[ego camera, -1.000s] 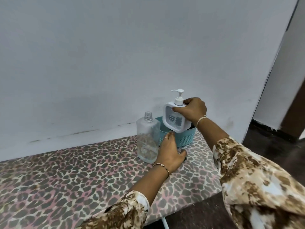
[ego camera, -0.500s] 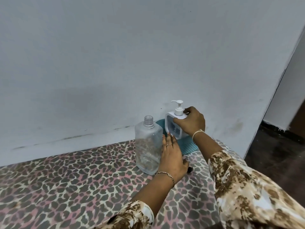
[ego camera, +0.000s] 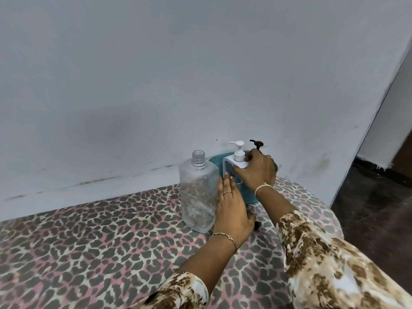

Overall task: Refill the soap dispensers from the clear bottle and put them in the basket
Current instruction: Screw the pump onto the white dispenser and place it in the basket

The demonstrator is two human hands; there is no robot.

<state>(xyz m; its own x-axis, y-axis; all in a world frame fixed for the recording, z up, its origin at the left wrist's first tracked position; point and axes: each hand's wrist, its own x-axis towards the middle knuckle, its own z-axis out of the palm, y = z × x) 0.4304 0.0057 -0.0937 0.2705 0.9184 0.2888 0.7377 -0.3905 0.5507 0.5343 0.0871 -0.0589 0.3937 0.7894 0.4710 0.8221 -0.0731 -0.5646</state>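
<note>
Right hand (ego camera: 256,172) is gripping the white dispenser (ego camera: 236,163), standing upright in the basket (ego camera: 249,197). Left hand (ego camera: 231,208), fingers flat, is resting against the clear bottle (ego camera: 198,192) just left of the basket.

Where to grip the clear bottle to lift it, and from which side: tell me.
Grip the clear bottle across its flat body, below the shoulder, coming from its right, where the left hand already lies against that wall. It stands upright, uncapped, so keep it vertical. The narrow threaded neck gives less hold.
</note>
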